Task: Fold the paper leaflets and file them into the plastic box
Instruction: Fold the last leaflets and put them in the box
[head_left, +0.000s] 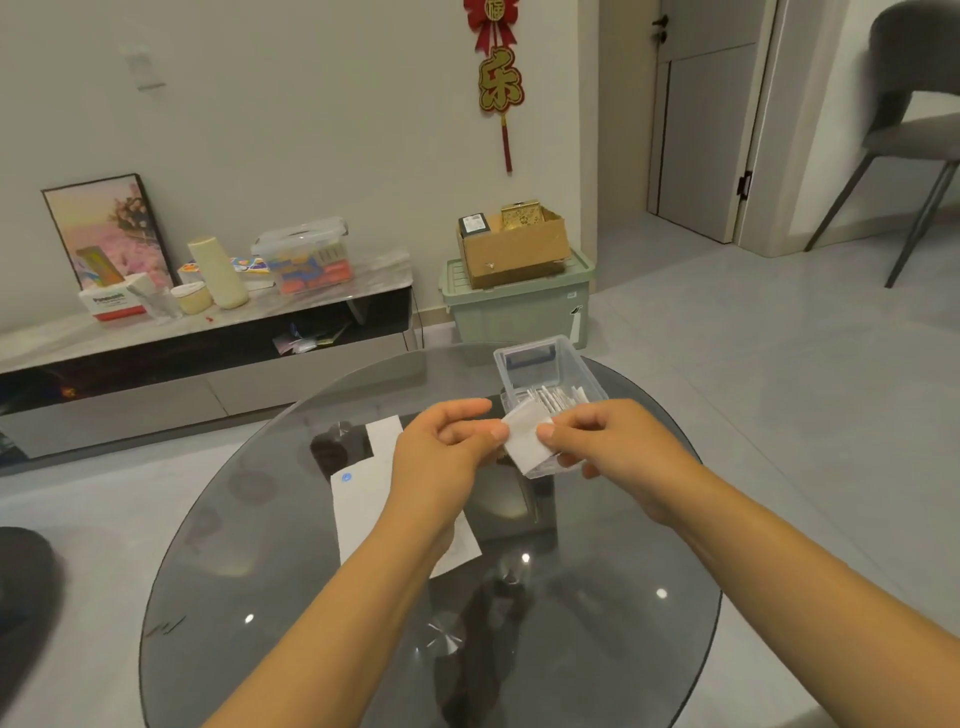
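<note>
Both hands held a small folded leaflet (527, 436) above the round glass bench (291, 587), just in front of the clear plastic box (545, 364). The left hand (441, 441) pinched its left edge and the right hand (608, 441) pinched its right edge. Folded leaflets (558, 399) stood inside the box. Flat paper sheets (363, 499) lay on the bench under the left forearm
</note>
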